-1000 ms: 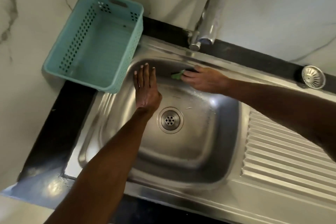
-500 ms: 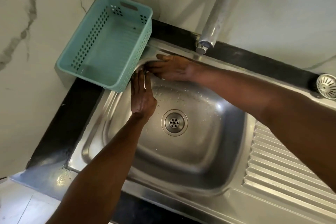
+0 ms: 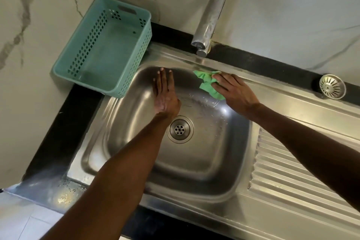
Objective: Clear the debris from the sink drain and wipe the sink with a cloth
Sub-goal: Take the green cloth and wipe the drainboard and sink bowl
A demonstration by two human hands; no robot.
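Pressing a green cloth (image 3: 209, 85) against the far wall of the sink (image 3: 124, 122), your right hand (image 3: 236, 94) lies flat on it, fingers extended and close together; the grip is a flat-palm hold rather than a pinch. The cloth is bunched, its upper end reaching the sink's far rim just below the faucet (image 3: 211, 19), its lower end hanging down the basin wall.

Your left hand (image 3: 165, 96) rests flat inside the basin on the far-left slope, fingers straight and held together, holding nothing. It sits just beyond the drain (image 3: 180, 129), with the wrist beside the drain ring.

The drain opening shows a perforated metal centre; whether any debris remains in it cannot be told. Faint streaks and droplets mark the basin floor between the drain and the cloth.

A strainer basket (image 3: 332, 86) sits on the dark counter (image 3: 58, 130) at the far right edge, well apart from the drain. A teal plastic basket (image 3: 109, 45) stands at the far left corner of the counter, its near corner overhanging the sink rim. The ribbed drainboard (image 3: 288, 173) occupies the right side.
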